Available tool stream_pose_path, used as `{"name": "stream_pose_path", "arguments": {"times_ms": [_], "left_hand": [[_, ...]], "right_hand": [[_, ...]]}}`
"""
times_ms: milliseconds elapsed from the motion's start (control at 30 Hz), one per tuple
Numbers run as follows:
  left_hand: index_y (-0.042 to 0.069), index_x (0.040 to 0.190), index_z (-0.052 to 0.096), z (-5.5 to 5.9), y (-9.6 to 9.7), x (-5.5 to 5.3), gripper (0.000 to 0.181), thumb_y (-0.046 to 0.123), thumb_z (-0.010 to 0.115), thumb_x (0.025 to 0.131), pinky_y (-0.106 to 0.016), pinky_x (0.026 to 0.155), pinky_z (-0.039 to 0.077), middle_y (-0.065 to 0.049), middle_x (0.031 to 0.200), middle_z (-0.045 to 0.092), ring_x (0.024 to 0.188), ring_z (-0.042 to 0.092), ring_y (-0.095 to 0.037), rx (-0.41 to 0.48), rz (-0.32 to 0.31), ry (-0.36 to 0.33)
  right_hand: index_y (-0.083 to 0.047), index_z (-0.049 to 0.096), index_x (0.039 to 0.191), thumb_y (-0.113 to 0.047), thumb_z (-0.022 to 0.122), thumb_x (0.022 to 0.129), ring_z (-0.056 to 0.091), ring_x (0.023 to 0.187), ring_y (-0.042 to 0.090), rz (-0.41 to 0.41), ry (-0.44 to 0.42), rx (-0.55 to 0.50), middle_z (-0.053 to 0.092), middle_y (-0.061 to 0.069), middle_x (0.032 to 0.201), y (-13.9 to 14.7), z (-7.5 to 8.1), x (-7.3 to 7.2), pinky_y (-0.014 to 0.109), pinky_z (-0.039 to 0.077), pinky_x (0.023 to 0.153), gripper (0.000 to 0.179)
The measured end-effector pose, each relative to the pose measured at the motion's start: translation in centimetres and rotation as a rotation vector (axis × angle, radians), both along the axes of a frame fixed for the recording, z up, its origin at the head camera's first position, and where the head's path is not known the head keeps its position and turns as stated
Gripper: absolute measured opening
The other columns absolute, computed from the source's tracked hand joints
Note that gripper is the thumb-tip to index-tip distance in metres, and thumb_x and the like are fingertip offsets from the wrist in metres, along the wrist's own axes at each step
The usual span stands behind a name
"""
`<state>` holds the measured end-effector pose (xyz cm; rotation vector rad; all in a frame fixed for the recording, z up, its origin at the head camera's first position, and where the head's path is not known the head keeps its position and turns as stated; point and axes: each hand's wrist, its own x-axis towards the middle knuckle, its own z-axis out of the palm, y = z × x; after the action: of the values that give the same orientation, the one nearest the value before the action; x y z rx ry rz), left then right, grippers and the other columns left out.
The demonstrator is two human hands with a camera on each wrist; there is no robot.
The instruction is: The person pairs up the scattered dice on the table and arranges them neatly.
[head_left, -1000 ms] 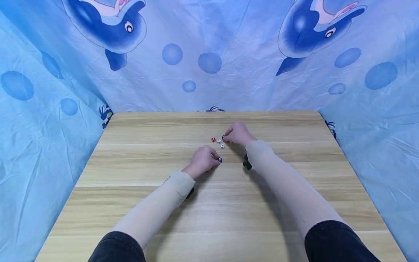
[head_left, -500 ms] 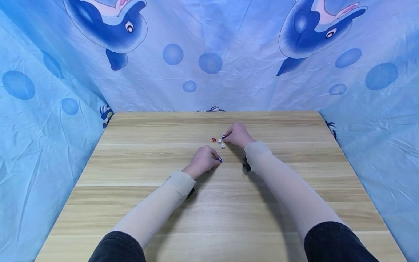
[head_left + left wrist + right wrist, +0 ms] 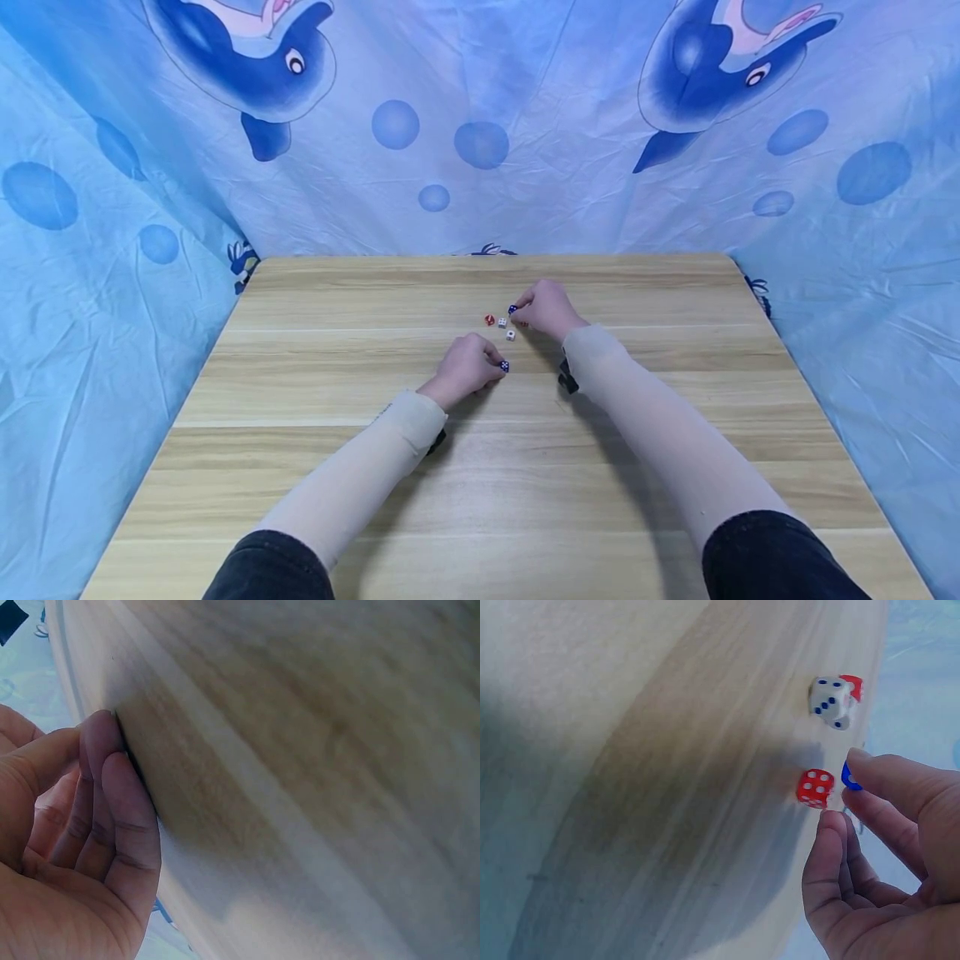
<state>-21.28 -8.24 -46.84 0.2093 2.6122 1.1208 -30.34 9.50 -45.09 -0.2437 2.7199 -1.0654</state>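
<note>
Between thumb and finger my right hand pinches a blue die, held close to the small group of dice. Beside those fingertips a red die lies on the table; in the head view the hand mostly covers it. My left hand pinches another blue die nearer the front; the left wrist view hides that die behind the fingers. Two white dice and a second red die lie between and behind the hands.
The dice lie on a wood-grain table toward its far side. Behind and at both sides hangs a blue curtain with dolphin prints. Dark wrist straps show under the sleeves.
My right hand's blue die has shifted slightly up and away, toward the table's far edge. The left hand and the loose dice stay where they were.
</note>
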Motion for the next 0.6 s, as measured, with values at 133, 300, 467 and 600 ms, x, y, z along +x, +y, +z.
{"name": "stream_pose_path", "arguments": {"times_ms": [133, 300, 467, 600], "left_hand": [[0.008, 0.087, 0.078, -0.1, 0.1, -0.1, 0.006, 0.005, 0.082, 0.084, -0.029, 0.047, 0.054, 0.001, 0.066, 0.070, 0.051, 0.065, -0.017, -0.001, 0.004, -0.006], [0.007, 0.088, 0.078, 0.0, 0.2, 0.0, 0.006, 0.004, 0.082, 0.084, -0.029, 0.048, 0.055, 0.001, 0.067, 0.070, 0.052, 0.066, -0.018, 0.004, 0.002, -0.008], [0.006, 0.089, 0.078, 0.2, 0.1, 0.1, 0.007, 0.004, 0.082, 0.084, -0.029, 0.049, 0.056, 0.000, 0.069, 0.071, 0.054, 0.067, -0.020, 0.017, 0.003, -0.011], [0.006, 0.090, 0.078, 0.2, 0.1, 0.2, 0.007, 0.004, 0.082, 0.085, -0.029, 0.050, 0.056, -0.001, 0.068, 0.071, 0.054, 0.067, -0.020, 0.022, 0.003, -0.013]], "right_hand": [[-0.005, 0.078, 0.107, -0.015, 0.083, 0.086, 0.069, 0.072, 0.024, 0.016, -0.007, -0.031, 0.064, 0.013, 0.120, 0.3, 0.5, 0.5, 0.036, 0.056, 0.072, 0.023], [-0.008, 0.078, 0.104, -0.016, 0.082, 0.087, 0.067, 0.080, 0.020, 0.057, 0.036, -0.014, 0.072, 0.007, 0.108, 0.7, 0.8, 1.2, 0.035, 0.055, 0.076, 0.020], [-0.010, 0.080, 0.098, -0.017, 0.083, 0.087, 0.066, 0.079, 0.019, 0.067, 0.068, -0.018, 0.073, 0.002, 0.099, 1.0, 0.9, 2.3, 0.035, 0.055, 0.072, 0.013], [-0.010, 0.080, 0.097, -0.013, 0.083, 0.087, 0.066, 0.076, 0.021, 0.073, 0.057, -0.048, 0.073, 0.001, 0.091, 1.1, 1.0, 3.4, 0.034, 0.055, 0.067, 0.011]]}}
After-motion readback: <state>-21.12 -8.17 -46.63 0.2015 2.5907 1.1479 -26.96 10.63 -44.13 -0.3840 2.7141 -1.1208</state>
